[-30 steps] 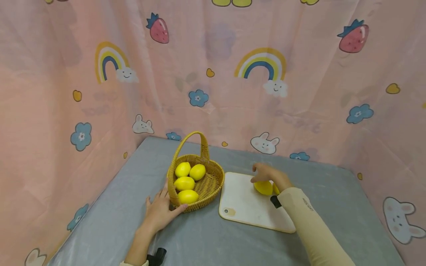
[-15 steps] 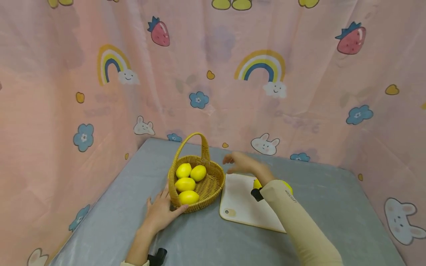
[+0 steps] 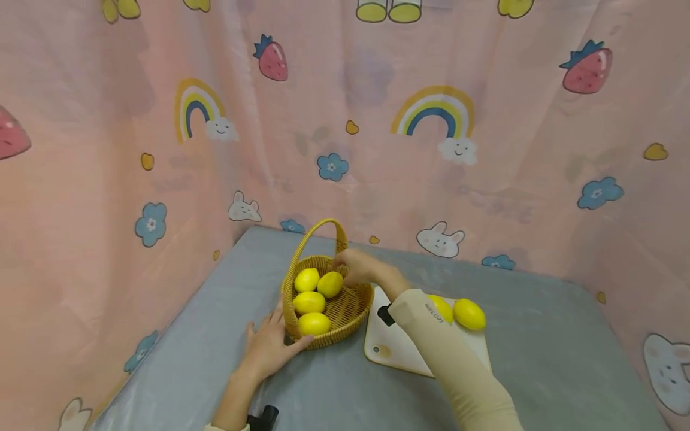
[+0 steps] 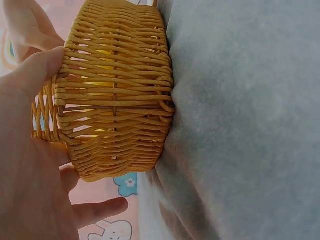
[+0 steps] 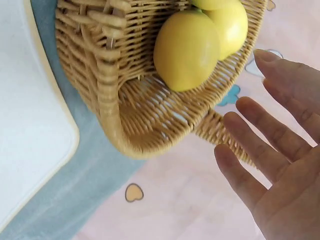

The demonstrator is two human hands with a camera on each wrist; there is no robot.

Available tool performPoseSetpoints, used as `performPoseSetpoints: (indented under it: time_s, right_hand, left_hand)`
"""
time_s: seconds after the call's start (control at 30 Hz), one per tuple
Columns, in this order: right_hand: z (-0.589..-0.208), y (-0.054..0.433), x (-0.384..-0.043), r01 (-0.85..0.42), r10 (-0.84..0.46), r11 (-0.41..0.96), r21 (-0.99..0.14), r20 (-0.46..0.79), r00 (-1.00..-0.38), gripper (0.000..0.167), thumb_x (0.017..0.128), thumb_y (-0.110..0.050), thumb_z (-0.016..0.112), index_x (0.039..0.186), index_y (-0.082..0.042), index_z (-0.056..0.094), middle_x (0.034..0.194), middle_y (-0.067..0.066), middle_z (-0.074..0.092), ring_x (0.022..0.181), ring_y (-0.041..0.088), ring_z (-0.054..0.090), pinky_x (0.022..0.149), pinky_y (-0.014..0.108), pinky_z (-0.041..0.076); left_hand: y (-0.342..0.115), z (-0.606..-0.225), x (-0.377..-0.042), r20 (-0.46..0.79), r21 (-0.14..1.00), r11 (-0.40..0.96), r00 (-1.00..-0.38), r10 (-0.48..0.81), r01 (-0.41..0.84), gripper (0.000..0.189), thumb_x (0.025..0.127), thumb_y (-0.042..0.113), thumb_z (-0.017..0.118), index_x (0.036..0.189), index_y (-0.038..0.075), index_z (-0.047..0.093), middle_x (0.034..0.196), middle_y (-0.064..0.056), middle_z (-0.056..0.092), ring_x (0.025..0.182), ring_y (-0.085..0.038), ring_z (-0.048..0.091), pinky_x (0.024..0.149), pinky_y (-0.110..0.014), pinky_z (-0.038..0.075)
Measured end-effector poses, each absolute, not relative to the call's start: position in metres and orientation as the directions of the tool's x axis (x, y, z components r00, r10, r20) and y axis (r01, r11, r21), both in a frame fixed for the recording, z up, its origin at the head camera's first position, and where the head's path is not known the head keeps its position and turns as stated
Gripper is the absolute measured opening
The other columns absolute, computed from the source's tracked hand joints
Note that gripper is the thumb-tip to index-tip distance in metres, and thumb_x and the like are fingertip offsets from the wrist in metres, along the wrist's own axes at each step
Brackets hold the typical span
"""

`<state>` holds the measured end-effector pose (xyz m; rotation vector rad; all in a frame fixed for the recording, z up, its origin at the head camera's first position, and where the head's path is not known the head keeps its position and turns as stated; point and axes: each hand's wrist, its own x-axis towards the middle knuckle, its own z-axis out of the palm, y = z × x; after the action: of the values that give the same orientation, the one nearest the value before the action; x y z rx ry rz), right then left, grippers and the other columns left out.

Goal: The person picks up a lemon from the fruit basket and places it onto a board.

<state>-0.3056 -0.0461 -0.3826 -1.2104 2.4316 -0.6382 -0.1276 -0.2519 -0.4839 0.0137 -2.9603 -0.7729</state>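
Observation:
A yellow wicker basket [image 3: 353, 311] with a tall handle holds several lemons [image 3: 314, 324]. My left hand [image 3: 269, 350] rests against its left front side, fingers spread, thumb touching the front rim; in the left wrist view the thumb lies at the rim of the woven wall. Over the basket's back right rim reaches my right hand [image 3: 358, 266], its fingertips close to the nearest lemon [image 3: 330, 284]. In the right wrist view, those fingers spread loosely beside the rim, holding nothing, near a big lemon [image 5: 187, 50].
Right of the basket lies a white cutting board [image 3: 396, 344] with a tan edge. Two lemons sit on it, one [image 3: 469, 314] near its right edge and another [image 3: 441, 307] partly behind my right sleeve. A pink patterned curtain [image 3: 377, 197] surrounds the grey-covered table [image 3: 560, 359].
My right hand has left the lemon on the board and moved left to the basket. My left hand stays against the basket. The head view has shifted slightly.

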Motion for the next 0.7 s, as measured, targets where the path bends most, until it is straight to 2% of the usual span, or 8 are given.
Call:
performPoseSetpoints:
  time_s: [0.23,0.37,0.53,0.7]
  right_hand:
    - [-0.403,-0.062,-0.307,-0.677,-0.823,0.535,-0.506,-0.131,-0.553,0.051,0.083,0.002,0.076,0.132,0.003,0.06,0.134,0.018,0.06,0.127,0.035,0.053,0.104,0.048,0.045]
    - [-0.408,-0.065,-0.307,-0.692,-0.835,0.514,-0.507,-0.111,-0.539,0.051,0.083,0.002,0.075,0.132,0.004,0.06,0.134,0.018,0.06,0.127,0.035,0.053,0.105,0.049,0.043]
    - [-0.409,-0.07,-0.307,-0.673,-0.823,0.532,-0.514,-0.125,-0.554,0.05,0.085,0.002,0.075,0.132,0.004,0.06,0.134,0.018,0.059,0.127,0.035,0.053,0.105,0.049,0.043]
    - [-0.41,-0.076,-0.306,-0.637,-0.792,0.58,-0.507,-0.169,-0.587,0.05,0.086,0.001,0.075,0.134,0.001,0.06,0.136,0.016,0.059,0.128,0.033,0.052,0.105,0.047,0.043]
  left_hand:
    - [-0.252,-0.485,-0.127,0.072,0.502,0.865,-0.997,-0.038,0.003,0.093,0.087,0.069,0.059,0.157,0.013,0.034,0.165,-0.01,0.016,0.136,-0.046,0.04,0.102,-0.082,0.01]
    - [-0.253,-0.485,-0.127,0.068,0.501,0.866,-0.997,-0.041,-0.002,0.092,0.087,0.069,0.06,0.156,0.013,0.035,0.165,-0.009,0.015,0.137,-0.046,0.039,0.102,-0.082,0.01]
    - [-0.253,-0.485,-0.127,0.082,0.501,0.865,-0.996,-0.033,0.013,0.089,0.087,0.068,0.06,0.154,0.012,0.04,0.165,-0.009,0.015,0.134,-0.046,0.042,0.101,-0.083,0.012]
    - [-0.253,-0.487,-0.129,0.083,0.503,0.864,-0.996,-0.031,0.015,0.089,0.088,0.067,0.061,0.155,0.015,0.038,0.166,-0.006,0.011,0.134,-0.045,0.043,0.101,-0.082,0.011]
